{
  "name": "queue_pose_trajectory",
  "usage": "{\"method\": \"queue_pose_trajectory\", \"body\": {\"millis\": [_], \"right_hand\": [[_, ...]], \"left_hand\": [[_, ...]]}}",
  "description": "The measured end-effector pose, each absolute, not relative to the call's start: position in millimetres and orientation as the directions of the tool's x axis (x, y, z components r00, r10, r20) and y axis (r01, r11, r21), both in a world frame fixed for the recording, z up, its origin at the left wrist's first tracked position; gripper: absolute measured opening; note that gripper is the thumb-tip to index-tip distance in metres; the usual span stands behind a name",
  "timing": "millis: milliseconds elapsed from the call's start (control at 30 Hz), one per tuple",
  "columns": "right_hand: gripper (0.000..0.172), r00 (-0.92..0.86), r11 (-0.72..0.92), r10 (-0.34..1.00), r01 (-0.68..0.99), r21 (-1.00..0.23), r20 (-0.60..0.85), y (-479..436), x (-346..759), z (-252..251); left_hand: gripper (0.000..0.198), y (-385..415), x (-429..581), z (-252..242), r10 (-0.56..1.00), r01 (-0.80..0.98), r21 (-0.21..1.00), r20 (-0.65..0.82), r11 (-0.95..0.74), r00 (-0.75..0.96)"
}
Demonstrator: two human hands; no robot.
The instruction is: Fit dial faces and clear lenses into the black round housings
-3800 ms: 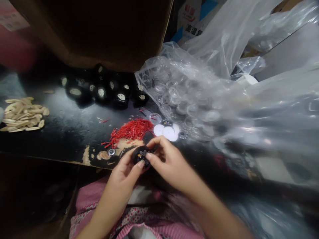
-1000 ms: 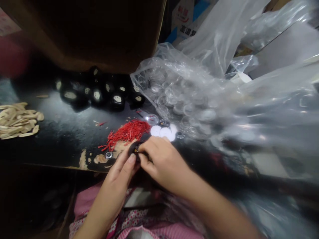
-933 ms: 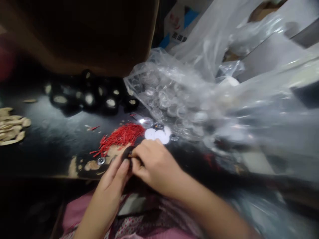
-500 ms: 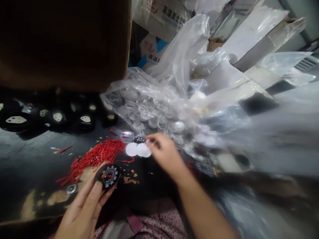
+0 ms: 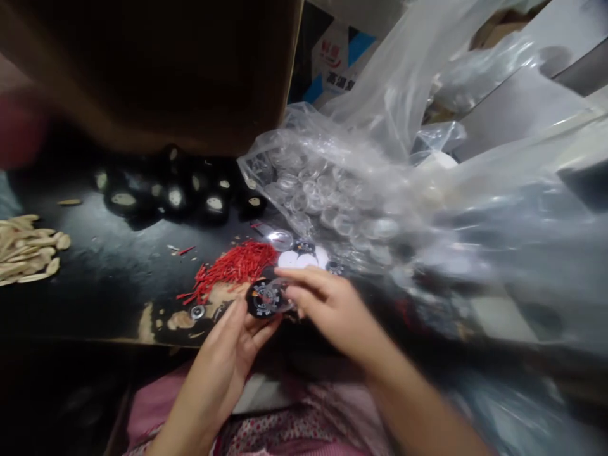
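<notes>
My left hand [image 5: 232,345] grips a small round black gauge [image 5: 260,299] with a white-marked dial, held just above the near edge of the black table [image 5: 109,278]. My right hand [image 5: 327,304] pinches a clear round lens [image 5: 281,297] and holds it against the dial's right side. Just beyond my fingers lie a heap of thin red needles [image 5: 235,264] and a few white discs [image 5: 304,258].
Black gauge bodies [image 5: 190,193] sit in a row under a brown cardboard box [image 5: 156,63]. A clear plastic bag of lenses [image 5: 342,196] spreads over the right side. Pale oval pieces [image 5: 28,247] lie at the far left. A small metal ring [image 5: 196,311] rests near the chipped edge.
My right hand reached out to the white discs and lenses, then came back with a clear lens to the gauge in my left hand. The view swung right and back.
</notes>
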State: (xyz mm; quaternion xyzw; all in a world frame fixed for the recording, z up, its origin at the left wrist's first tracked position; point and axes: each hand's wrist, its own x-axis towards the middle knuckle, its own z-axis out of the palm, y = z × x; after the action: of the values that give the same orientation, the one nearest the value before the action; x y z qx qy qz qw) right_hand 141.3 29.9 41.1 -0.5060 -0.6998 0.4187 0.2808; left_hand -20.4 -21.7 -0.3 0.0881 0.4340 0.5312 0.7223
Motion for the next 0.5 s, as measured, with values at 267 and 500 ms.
{"method": "queue_pose_trajectory", "body": {"millis": [267, 500], "right_hand": [[0.023, -0.395, 0.296, 0.915, 0.531, -0.794, 0.077, 20, 114, 40], [0.042, -0.311, 0.38, 0.924, 0.667, -0.641, 0.224, 24, 95, 37]], "left_hand": [[0.047, -28, -21, -10, 0.915, -0.371, 0.856, -0.402, 0.36, -0.041], [0.044, -28, -18, 2, 0.953, -0.158, 0.94, -0.303, 0.301, 0.012]]}}
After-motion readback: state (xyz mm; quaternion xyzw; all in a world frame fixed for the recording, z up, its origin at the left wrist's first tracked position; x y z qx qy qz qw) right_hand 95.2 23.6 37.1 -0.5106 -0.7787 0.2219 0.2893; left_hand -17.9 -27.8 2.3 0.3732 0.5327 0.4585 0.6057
